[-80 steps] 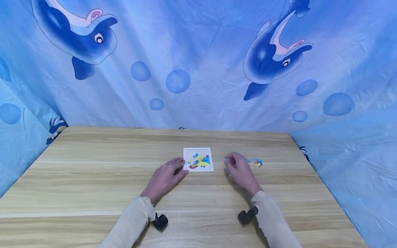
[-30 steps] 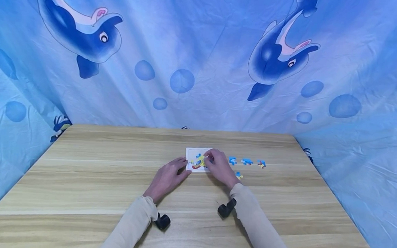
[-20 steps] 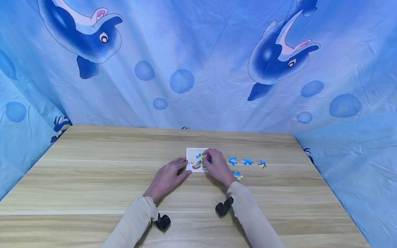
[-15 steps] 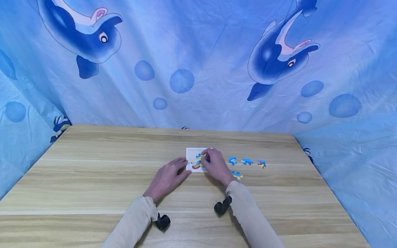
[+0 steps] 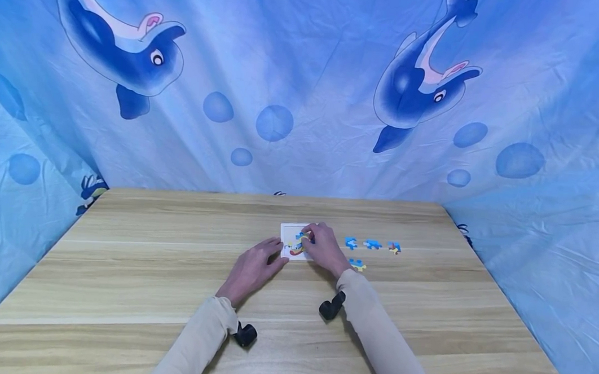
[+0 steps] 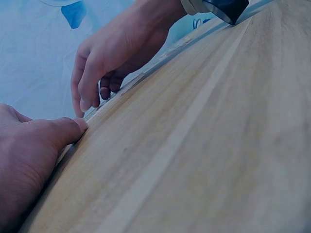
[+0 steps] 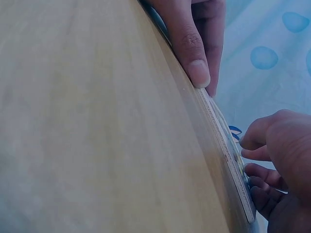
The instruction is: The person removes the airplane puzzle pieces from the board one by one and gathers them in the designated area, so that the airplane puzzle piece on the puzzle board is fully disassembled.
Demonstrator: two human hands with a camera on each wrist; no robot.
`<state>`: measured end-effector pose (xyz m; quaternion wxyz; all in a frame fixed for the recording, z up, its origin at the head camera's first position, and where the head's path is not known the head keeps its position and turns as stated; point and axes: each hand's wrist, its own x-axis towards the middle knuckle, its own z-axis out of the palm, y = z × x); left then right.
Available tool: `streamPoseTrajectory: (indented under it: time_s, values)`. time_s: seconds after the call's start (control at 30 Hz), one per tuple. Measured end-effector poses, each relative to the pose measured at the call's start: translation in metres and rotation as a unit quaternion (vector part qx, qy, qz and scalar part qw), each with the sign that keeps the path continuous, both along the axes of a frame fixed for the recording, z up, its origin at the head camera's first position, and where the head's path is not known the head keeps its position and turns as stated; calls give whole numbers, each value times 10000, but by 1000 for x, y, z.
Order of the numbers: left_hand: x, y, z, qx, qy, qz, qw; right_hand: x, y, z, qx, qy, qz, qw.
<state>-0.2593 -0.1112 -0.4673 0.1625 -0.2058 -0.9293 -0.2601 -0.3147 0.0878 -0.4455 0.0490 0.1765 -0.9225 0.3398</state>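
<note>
A white-framed jigsaw board (image 5: 291, 225) lies flat on the table, with part of a yellow aeroplane picture in it. My left hand (image 5: 252, 266) holds its near left corner, thumb on the near edge and fingers along the left side. My right hand (image 5: 325, 249) is over the board's right half, its thumb and index finger pinched at a puzzle piece that the fingers mostly hide. In the left wrist view the right fingertips (image 6: 85, 105) point down right at the board. The right wrist view shows the left thumb (image 7: 198, 73) against the board's edge.
To the right of the board lie loose puzzle pieces: a blue one (image 5: 351, 243), another blue one (image 5: 373, 244), a blue and red one (image 5: 394, 247) and a blue and yellow one (image 5: 358, 264). A blue dolphin-print curtain (image 5: 304, 97) hangs behind the wooden table (image 5: 176, 220).
My right hand has come from the loose pieces onto the board, then shifted slightly left over the picture. The left hand has stayed at the board's corner.
</note>
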Motion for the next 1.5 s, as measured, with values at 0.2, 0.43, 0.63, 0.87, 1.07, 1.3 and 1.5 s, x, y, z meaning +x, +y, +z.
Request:
streamPoseTrajectory:
  time_s: [0.2, 0.43, 0.63, 0.87, 1.07, 1.3, 1.5]
  values:
    - [1, 0, 0, -17, -53, 29, 10000, -1, -1, 0, 66, -69, 24, 10000]
    - [0, 0, 0, -16, -87, 36, 10000, -2, -2, 1, 83, -96, 60, 9999]
    - [1, 0, 0, -35, -136, 53, 9999, -2, -2, 1, -2, -209, 64, 9998]
    - [0, 0, 1, -44, -75, 45, 10000, -1, -1, 3, -252, -282, 127, 9992]
    - [1, -1, 1, -25, -98, 41, 9999, 1, -1, 4, -388, -323, 336, 9982]
    - [2, -1, 1, -19, -80, 43, 10000, 3, 1, 2, -409, -86, 397, 9983]
    - [1, 0, 1, -19, -90, 46, 9999, 3, 3, 1, -434, 39, 463, 9980]
